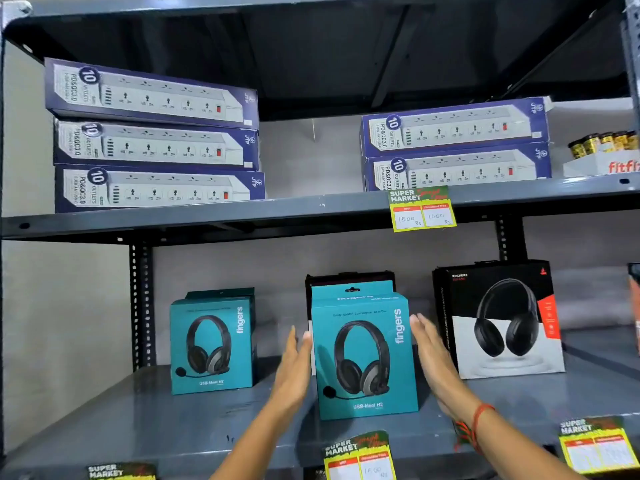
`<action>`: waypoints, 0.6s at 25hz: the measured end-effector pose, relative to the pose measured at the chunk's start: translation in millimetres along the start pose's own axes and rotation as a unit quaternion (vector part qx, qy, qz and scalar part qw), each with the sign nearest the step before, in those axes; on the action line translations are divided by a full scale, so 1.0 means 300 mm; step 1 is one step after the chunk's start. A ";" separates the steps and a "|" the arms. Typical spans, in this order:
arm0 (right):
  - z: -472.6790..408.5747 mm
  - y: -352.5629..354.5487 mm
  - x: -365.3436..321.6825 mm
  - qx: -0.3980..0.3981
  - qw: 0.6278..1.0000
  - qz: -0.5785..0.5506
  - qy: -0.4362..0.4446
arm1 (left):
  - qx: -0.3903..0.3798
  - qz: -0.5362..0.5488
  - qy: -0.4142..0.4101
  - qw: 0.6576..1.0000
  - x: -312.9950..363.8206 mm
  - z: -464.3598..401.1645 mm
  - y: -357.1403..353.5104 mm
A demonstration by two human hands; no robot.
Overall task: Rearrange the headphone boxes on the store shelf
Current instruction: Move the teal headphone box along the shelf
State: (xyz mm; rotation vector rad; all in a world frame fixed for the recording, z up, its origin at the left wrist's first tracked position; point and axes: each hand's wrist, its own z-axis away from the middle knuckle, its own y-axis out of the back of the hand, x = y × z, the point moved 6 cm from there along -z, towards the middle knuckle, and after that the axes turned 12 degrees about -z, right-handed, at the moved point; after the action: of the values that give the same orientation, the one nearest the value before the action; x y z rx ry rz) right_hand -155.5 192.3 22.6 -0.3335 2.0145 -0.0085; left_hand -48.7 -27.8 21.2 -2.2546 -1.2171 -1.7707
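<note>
Front teal box (363,355): upright on the lower shelf (138,420), centre of frame, another teal box and a dark one right behind it.
Left hand (294,368): flat and open, fingertips at the box's left edge.
Right hand (433,355): open too, palm beside the right edge; contact unclear.
Second teal box (211,344): lower left, apart.
Black box (502,320): right, near.
Power strip boxes (152,133): stacked, upper shelf.

I see a grey metal shelf (194,220) above the hands, with dark posts (141,306) full of holes. Behind it is a plain grey wall (69,306). Yellow price tags (423,209) hang on it.
</note>
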 end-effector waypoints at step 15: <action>0.003 0.001 -0.209 -0.096 0.976 0.194 0.015 | 0.092 -0.002 0.042 0.995 0.083 0.035 0.136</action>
State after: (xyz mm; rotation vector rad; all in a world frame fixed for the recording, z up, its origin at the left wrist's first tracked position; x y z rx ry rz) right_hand -128.9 207.6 77.3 -0.0564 2.0847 0.4291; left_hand -15.3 -37.5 55.5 -2.0559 -1.3115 -1.6603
